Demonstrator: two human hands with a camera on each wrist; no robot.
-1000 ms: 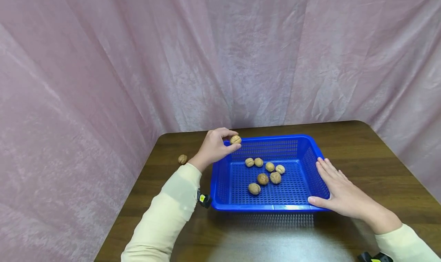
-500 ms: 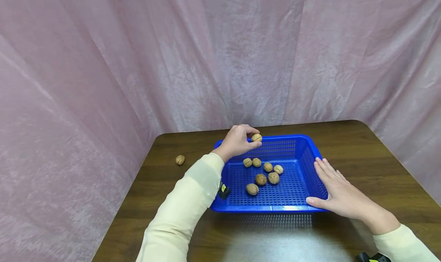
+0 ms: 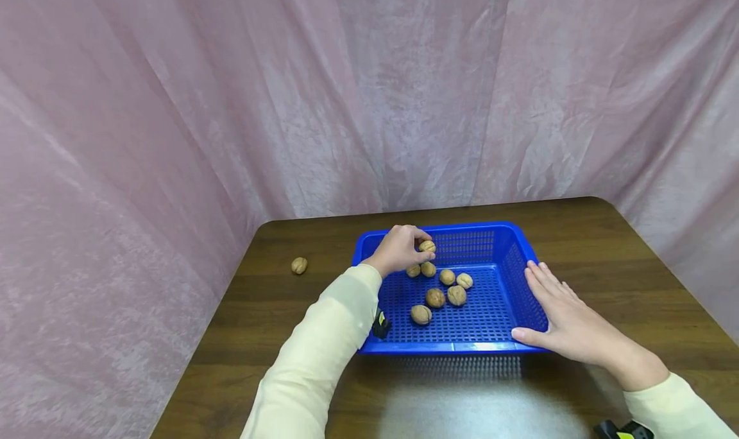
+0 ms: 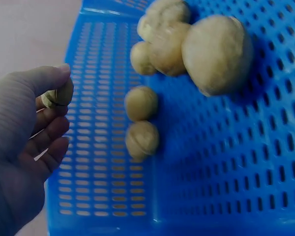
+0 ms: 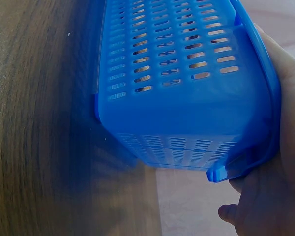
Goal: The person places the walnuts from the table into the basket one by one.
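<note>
My left hand (image 3: 399,249) pinches a walnut (image 3: 427,246) between thumb and fingers, over the far left part of a blue plastic basket (image 3: 496,348). In the left wrist view that walnut (image 4: 64,93) is partly covered by the thumb. Several walnuts (image 3: 457,296) lie on the basket's slotted floor, the nearest two just below the held one. At the basket's near right corner my right hand (image 3: 577,328) rests on the rim, fingers extended along the right side and thumb on the front edge. The right wrist view has the hand (image 5: 291,172) against the rim from outside.
One loose walnut (image 3: 299,266) lies on the brown wooden table (image 3: 271,317), left of the basket. A pink curtain (image 3: 323,105) hangs behind the table and along its left side.
My left hand has carried the walnut rightward from the basket's left rim, then lowered it a little into the basket. The right hand has stayed on the corner.
</note>
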